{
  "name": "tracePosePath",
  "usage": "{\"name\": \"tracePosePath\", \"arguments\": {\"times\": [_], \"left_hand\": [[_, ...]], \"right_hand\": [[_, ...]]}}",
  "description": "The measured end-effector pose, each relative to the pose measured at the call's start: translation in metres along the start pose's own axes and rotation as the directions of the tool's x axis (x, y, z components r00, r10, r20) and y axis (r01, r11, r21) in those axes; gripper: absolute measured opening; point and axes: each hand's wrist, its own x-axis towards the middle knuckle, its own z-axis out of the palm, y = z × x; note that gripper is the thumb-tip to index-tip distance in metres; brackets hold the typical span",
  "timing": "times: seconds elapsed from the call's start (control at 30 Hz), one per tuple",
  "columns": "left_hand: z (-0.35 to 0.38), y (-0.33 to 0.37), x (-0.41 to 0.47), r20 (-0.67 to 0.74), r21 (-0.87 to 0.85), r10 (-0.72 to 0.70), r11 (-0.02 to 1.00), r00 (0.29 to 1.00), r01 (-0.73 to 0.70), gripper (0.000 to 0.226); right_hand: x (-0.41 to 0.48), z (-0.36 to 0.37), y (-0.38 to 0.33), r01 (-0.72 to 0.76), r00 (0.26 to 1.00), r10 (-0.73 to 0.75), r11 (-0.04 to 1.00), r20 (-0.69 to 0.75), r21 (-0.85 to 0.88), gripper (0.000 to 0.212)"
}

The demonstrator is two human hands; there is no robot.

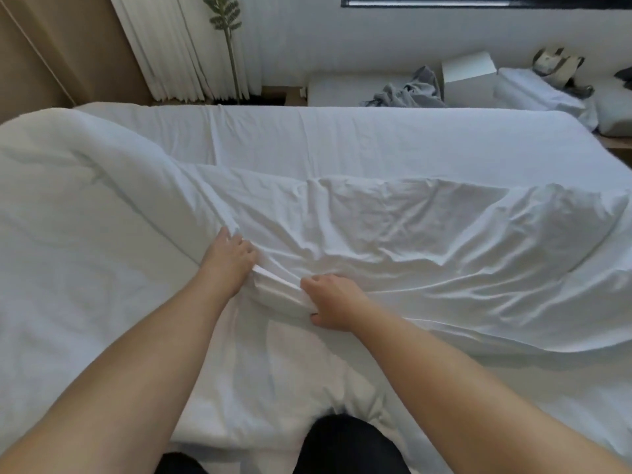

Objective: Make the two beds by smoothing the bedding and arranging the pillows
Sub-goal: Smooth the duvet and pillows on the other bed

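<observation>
Your knees [349, 443] sit lowest, between two forearms [136, 371] stretched forward. Your left hand [229, 260] curls knuckles-up around a bunched fold [278, 292] of the white duvet [68, 234]; your right hand [333, 302], just beside it, pinches the same fold between thumb and fingers. Left of the grip the duvet bulks high; beyond it lies flat sheet [376, 138].

A rumpled white fabric duvet [393, 241] sprawls from 9 o'clock to 3 o'clock. Its folded edge is bunched at the centre, gripped there by the left hand [229, 258] and right hand [331, 302]. A lightly creased white fitted sheet [376, 138] lies bare toward 12 o'clock. Beyond it, a plump white pillow [533, 92] rests at 2 o'clock.
</observation>
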Motion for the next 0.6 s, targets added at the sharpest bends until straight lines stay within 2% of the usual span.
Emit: {"name": "tracePosePath", "arguments": {"times": [0.1, 0.17, 0.23, 0.3, 0.4, 0.47, 0.5, 0.6], "left_hand": [[0.002, -0.010, 0.001, 0.094, 0.041, 0.020, 0.999, 0.995, -0.024, 0.030], [0.003, -0.009, -0.014, 0.198, -0.004, 0.064, 0.998, 0.978, -0.064, 0.025], [0.014, -0.005, -0.035, 0.253, -0.091, 0.135, 0.989, 0.958, -0.115, 0.026], [0.030, 0.000, -0.053, 0.241, -0.205, 0.175, 0.971, 0.955, -0.126, 0.031], [0.051, -0.001, -0.063, 0.183, -0.402, 0.172, 0.912, 0.968, -0.086, 0.037], [0.065, -0.013, -0.063, 0.125, -0.355, 0.175, 0.927, 0.977, -0.120, 0.042], [0.076, -0.022, -0.066, 0.111, -0.269, 0.151, 0.956, 0.982, -0.117, 0.045], [0.097, -0.052, -0.070, 0.125, -0.022, -0.069, 0.997, 0.990, 0.072, 0.045]], "right_hand": [[0.019, -0.001, -0.008, 0.008, 1.000, -0.009, 0.995, 0.009, 0.102, 0.032], [0.024, 0.000, -0.011, 0.029, 0.995, -0.042, 0.990, 0.090, 0.139, 0.026], [0.025, 0.003, -0.016, 0.075, 0.976, -0.099, 0.989, 0.195, 0.130, 0.029], [0.024, 0.009, -0.019, 0.097, 0.959, -0.118, 0.991, 0.256, 0.091, 0.034], [0.025, 0.011, -0.022, 0.092, 0.969, -0.099, 0.995, 0.225, 0.042, 0.038], [0.027, 0.012, -0.025, 0.084, 0.979, -0.090, 0.996, 0.185, 0.037, 0.040], [0.028, 0.014, -0.033, 0.089, 0.982, -0.093, 0.996, 0.163, 0.032, 0.041], [0.028, 0.020, -0.049, 0.093, 0.993, -0.096, 0.995, 0.069, 0.041, 0.039]]}}
